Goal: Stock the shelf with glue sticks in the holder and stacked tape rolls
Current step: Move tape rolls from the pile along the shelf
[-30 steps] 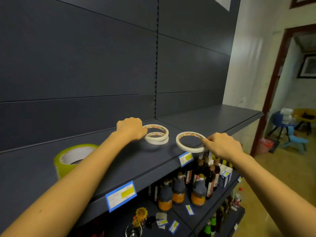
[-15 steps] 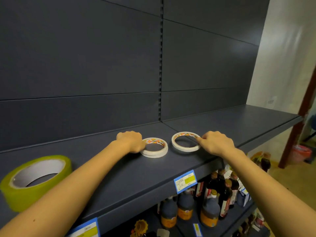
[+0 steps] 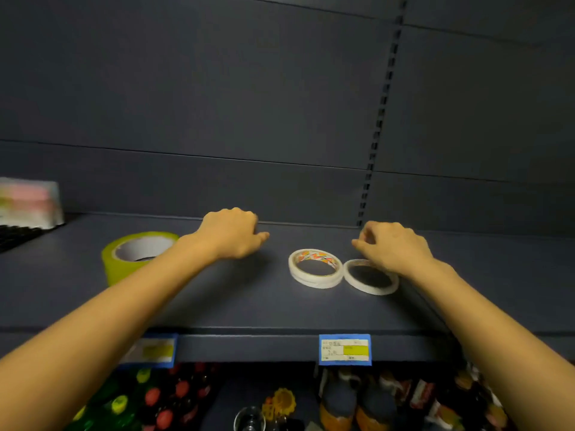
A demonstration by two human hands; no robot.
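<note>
Two thin white tape rolls [image 3: 315, 276] with a colourful inner core lie stacked flat on the dark shelf [image 3: 249, 306]. A single thin white roll [image 3: 370, 287] lies flat against their right side. My right hand [image 3: 393, 248] hovers over the far right rim of that single roll, fingers loosely curled and holding nothing. My left hand [image 3: 231, 234] rests on the shelf to the left of the stack, apart from it, its fingers curled with nothing in them. No glue sticks are in view.
A wide yellow-green tape roll [image 3: 137, 255] lies flat at the left, beside my left forearm. A blurred pink-and-white box [image 3: 29, 202] and a dark mesh object [image 3: 15, 236] sit at the far left. Price tags [image 3: 345, 349] hang on the shelf's front edge, with bottles [image 3: 339, 405] below.
My left hand has let go of the stacked rolls and moved left. The single roll now lies flat against the stack and my right hand has released it. The view has swung left.
</note>
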